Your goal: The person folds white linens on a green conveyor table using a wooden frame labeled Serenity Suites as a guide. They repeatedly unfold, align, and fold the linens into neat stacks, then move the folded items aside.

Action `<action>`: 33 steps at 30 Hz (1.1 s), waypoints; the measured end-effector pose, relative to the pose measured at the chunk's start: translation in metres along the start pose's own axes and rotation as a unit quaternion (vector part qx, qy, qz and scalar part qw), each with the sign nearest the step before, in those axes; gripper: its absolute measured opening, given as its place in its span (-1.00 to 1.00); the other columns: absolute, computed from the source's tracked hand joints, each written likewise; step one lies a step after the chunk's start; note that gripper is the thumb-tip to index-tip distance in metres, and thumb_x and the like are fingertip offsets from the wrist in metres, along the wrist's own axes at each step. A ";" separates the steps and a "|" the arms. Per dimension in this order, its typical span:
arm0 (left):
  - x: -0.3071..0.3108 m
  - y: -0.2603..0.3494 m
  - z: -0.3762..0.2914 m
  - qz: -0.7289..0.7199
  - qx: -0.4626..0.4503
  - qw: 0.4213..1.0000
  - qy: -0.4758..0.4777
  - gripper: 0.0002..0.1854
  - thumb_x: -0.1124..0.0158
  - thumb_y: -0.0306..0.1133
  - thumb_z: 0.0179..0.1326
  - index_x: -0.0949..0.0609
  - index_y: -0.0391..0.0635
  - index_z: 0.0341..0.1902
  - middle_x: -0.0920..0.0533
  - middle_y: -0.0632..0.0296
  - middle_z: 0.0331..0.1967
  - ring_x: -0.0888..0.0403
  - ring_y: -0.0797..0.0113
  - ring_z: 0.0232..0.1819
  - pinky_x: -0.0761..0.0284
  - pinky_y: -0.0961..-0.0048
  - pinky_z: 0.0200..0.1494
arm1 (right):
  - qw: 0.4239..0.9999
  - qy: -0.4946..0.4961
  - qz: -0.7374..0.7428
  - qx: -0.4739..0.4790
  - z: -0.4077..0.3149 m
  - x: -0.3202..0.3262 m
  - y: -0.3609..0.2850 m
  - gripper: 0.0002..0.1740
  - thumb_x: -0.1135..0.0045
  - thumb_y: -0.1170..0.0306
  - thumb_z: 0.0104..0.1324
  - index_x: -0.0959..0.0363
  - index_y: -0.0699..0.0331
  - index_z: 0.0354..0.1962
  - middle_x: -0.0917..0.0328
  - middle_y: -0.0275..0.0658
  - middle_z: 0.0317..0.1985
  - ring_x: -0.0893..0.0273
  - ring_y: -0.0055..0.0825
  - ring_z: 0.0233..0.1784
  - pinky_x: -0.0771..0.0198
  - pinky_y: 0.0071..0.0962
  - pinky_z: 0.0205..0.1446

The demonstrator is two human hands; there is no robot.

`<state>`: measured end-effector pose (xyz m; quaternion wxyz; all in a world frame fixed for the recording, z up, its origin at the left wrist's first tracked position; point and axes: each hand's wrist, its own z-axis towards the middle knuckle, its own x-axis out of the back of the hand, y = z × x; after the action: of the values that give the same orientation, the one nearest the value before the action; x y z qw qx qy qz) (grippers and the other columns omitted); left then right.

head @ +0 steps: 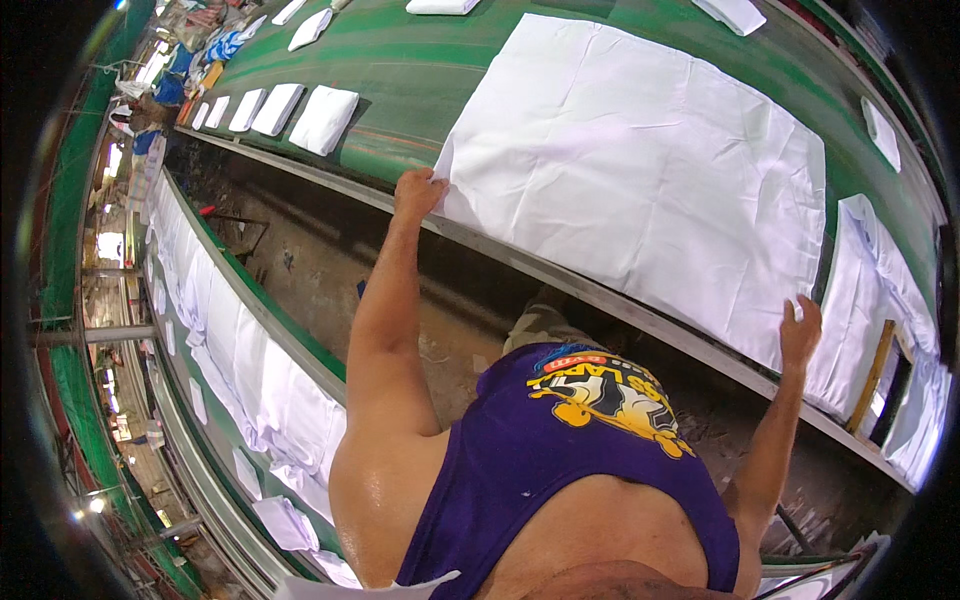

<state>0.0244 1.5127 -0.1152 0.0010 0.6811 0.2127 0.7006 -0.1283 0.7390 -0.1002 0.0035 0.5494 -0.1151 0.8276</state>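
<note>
A large white cloth lies spread and lightly creased over the green table. Its near left corner is pinched by my left hand, right above the table's metal edge. At the near right corner, my right hand has its fingers curled at the cloth's border; whether they grip the fabric is hard to tell. To the right of that hand, more white cloth lies in loose folds, with a wooden frame at the table edge.
Several folded white cloths sit in a row toward the table's far left. A metal rail borders the near side. Behind me on the left, a second long table carries draped white cloth and folded pieces.
</note>
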 end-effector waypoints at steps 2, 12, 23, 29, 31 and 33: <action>0.003 0.009 0.009 0.052 -0.117 0.990 0.053 -0.59 -0.47 -0.06 0.11 -0.76 -0.15 -0.13 -0.72 -0.09 -0.01 -0.66 -0.17 0.07 -0.55 0.00 0.15 | 0.996 -0.006 0.083 0.023 0.020 -0.013 -0.068 -0.75 -0.37 0.38 0.29 -0.67 0.31 -0.12 -0.68 -0.04 -0.03 -0.61 -0.06 0.11 -0.49 -0.16 0.25; -0.015 0.038 0.077 -0.020 -0.062 0.993 0.103 -0.57 -0.45 -0.11 0.15 -0.68 -0.20 -0.06 -0.68 -0.14 -0.04 -0.65 -0.20 0.05 -0.55 0.00 0.14 | 0.894 -0.122 0.353 0.247 0.099 -0.067 -0.392 -0.87 -0.31 0.48 0.23 -0.66 0.29 -0.25 -0.69 -0.10 -0.21 -0.62 -0.10 -0.07 -0.52 -0.17 0.05; -0.033 0.046 0.097 -0.181 -0.041 0.978 0.097 -0.80 -0.46 -0.27 0.13 -0.75 -0.12 -0.25 -0.70 0.01 -0.28 -0.66 -0.09 -0.13 -0.58 0.07 0.00 | 0.874 -0.220 0.319 0.292 0.131 -0.118 -0.497 -0.84 -0.19 0.37 0.30 -0.64 0.27 -0.25 -0.63 -0.09 -0.30 -0.59 -0.06 -0.15 -0.49 -0.10 -0.01; -0.035 0.044 0.122 -0.228 -0.066 0.971 -0.019 -0.77 -0.46 -0.26 0.15 -0.73 -0.18 -0.27 -0.72 0.00 -0.27 -0.68 -0.13 -0.11 -0.59 0.09 -0.02 | 0.872 -0.236 0.314 0.293 0.143 -0.128 -0.526 -0.82 -0.12 0.37 0.34 -0.64 0.25 -0.23 -0.62 -0.08 -0.28 -0.58 -0.07 -0.12 -0.48 -0.09 0.02; -0.034 0.046 0.123 -0.202 -0.076 0.976 -0.039 -0.76 -0.45 -0.25 0.16 -0.72 -0.20 -0.27 -0.74 -0.02 -0.24 -0.69 -0.15 -0.10 -0.59 0.08 -0.02 | 0.870 -0.228 0.299 0.319 0.151 -0.131 -0.531 -0.82 -0.11 0.39 0.33 -0.64 0.26 -0.24 -0.62 -0.07 -0.28 -0.58 -0.07 -0.12 -0.48 -0.09 0.01; -0.033 0.047 0.128 -0.134 -0.087 0.986 -0.056 -0.74 -0.43 -0.24 0.18 -0.71 -0.21 -0.27 -0.75 -0.05 -0.20 -0.69 -0.17 -0.10 -0.59 0.06 -0.01 | 0.874 -0.218 0.273 0.338 0.164 -0.131 -0.539 -0.84 -0.11 0.42 0.30 -0.64 0.25 -0.26 -0.62 -0.08 -0.28 -0.58 -0.08 -0.13 -0.47 -0.09 -0.01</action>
<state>0.1629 1.4981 -0.1353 0.1662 0.6816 0.2402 0.6709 0.1439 1.2479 -0.0577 -0.4334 0.6300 0.0280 0.6438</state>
